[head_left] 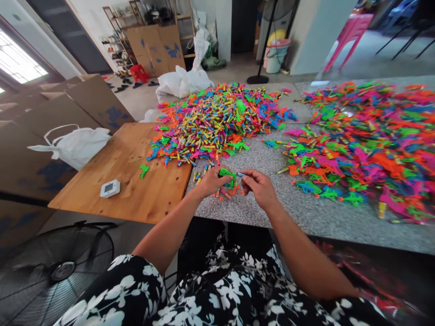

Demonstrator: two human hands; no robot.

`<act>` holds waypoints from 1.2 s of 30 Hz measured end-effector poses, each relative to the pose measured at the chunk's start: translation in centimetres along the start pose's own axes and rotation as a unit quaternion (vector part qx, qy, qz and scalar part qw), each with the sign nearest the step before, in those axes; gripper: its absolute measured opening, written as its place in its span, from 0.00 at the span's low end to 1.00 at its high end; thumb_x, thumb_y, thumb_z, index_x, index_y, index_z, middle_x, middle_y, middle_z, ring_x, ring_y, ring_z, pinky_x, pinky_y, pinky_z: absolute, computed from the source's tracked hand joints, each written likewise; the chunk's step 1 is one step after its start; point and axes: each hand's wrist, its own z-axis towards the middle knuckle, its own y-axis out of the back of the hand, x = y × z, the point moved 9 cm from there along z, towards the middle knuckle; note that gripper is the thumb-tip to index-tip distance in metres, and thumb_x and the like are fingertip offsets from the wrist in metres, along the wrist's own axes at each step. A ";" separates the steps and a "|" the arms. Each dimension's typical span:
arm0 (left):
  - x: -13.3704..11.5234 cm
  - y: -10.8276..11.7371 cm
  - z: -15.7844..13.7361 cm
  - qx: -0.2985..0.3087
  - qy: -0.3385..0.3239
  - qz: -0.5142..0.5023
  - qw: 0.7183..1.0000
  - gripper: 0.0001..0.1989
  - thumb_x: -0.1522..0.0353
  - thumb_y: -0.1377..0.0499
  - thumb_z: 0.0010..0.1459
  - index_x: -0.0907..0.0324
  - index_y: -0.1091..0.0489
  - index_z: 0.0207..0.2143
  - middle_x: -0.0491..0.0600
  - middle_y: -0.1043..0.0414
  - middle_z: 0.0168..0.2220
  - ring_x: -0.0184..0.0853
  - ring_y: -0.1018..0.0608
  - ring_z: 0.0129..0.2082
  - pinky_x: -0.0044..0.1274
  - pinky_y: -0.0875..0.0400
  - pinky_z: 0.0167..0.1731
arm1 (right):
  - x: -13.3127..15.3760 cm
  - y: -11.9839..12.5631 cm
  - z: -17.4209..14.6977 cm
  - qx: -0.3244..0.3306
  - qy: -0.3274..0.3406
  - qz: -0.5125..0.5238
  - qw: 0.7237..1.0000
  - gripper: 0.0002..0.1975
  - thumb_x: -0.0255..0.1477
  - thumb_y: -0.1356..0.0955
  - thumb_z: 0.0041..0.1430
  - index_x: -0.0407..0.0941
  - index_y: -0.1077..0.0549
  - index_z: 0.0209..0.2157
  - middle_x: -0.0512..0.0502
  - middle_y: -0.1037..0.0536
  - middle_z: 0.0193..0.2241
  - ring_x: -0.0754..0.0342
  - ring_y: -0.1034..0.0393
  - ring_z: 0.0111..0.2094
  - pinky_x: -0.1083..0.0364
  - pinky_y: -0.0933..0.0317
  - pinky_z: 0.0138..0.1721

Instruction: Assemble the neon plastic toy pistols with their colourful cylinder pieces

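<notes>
Over the granite tabletop (pixel 251 206), my left hand (pixel 212 181) is closed on a bright green plastic toy gun (pixel 226 172). My right hand (pixel 258 184) pinches a small blue-and-white tube (pixel 239 174), whose left end meets or nearly meets the green toy; I cannot tell if they are joined. Under and around my hands lie small yellow tubes (pixel 197 175) and orange pieces (pixel 224 194). Beyond them rises a big heap of toy guns and foil-coloured tubes (pixel 217 117). Another spread of toy guns (pixel 367 154) covers the right side, some with tubes in them.
A wooden board (pixel 136 181) on the left bears a white timer-like device (pixel 110 189) and a lone green toy gun (pixel 143 170). White bags (pixel 81 142) and cardboard boxes (pixel 61 113) stand beyond it. A black fan (pixel 63 271) is at lower left.
</notes>
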 end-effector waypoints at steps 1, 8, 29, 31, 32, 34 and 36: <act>-0.1 0.0 -0.1 0.002 -0.006 0.002 1.000 0.15 0.58 0.32 0.56 0.61 0.24 0.37 0.46 0.24 0.31 0.30 0.24 0.30 0.23 0.29 0.35 | -0.1 0.0 0.1 0.003 -0.004 -0.002 1.000 0.19 0.45 0.26 0.56 0.44 0.21 0.41 0.53 0.25 0.23 0.59 0.35 0.19 0.56 0.37 0.21; -0.6 -0.2 -0.2 0.014 -0.005 0.039 0.999 0.14 0.59 0.34 0.58 0.61 0.25 0.33 0.47 0.23 0.28 0.29 0.25 0.27 0.21 0.32 0.30 | -0.4 0.2 0.6 0.019 -0.025 -0.004 0.999 0.17 0.41 0.26 0.54 0.44 0.21 0.40 0.56 0.29 0.19 0.60 0.39 0.17 0.58 0.44 0.18; 0.6 1.4 1.1 0.062 0.055 0.223 0.971 0.13 0.62 0.36 0.60 0.58 0.20 0.45 0.49 0.18 0.39 0.35 0.19 0.38 0.23 0.27 0.39 | -2.2 4.5 2.9 -0.045 -0.091 -0.010 0.995 0.09 0.35 0.28 0.49 0.46 0.27 0.30 0.58 0.36 0.14 0.61 0.47 0.14 0.60 0.56 0.14; 1.7 3.7 1.4 -0.039 0.072 0.264 0.961 0.12 0.65 0.39 0.63 0.58 0.21 0.46 0.52 0.17 0.44 0.37 0.18 0.43 0.26 0.27 0.45 | -2.4 9.8 3.0 -0.232 -0.047 0.064 0.970 0.10 0.38 0.29 0.51 0.48 0.30 0.30 0.58 0.33 0.16 0.61 0.44 0.14 0.61 0.54 0.14; 2.3 4.2 1.3 -0.073 0.082 0.290 0.951 0.10 0.66 0.39 0.64 0.58 0.21 0.45 0.53 0.18 0.44 0.39 0.18 0.43 0.27 0.27 0.47 | -2.8 11.7 2.8 -0.306 -0.028 0.103 0.946 0.11 0.40 0.31 0.54 0.48 0.32 0.31 0.57 0.30 0.18 0.61 0.42 0.15 0.61 0.51 0.15; 3.3 3.4 0.9 -0.077 0.093 0.331 0.936 0.10 0.63 0.38 0.64 0.57 0.21 0.44 0.53 0.18 0.42 0.41 0.18 0.44 0.30 0.27 0.48 | -4.1 13.2 2.6 -0.366 -0.029 0.137 0.920 0.13 0.43 0.33 0.57 0.49 0.33 0.32 0.53 0.24 0.24 0.60 0.37 0.17 0.60 0.44 0.16; 3.9 0.8 0.5 -0.039 0.089 0.373 0.923 0.17 0.56 0.35 0.62 0.56 0.21 0.48 0.55 0.18 0.43 0.46 0.18 0.45 0.33 0.27 0.48 | -5.2 11.5 3.5 -0.310 -0.065 0.079 0.945 0.12 0.42 0.32 0.58 0.48 0.30 0.34 0.50 0.20 0.29 0.59 0.34 0.19 0.59 0.42 0.18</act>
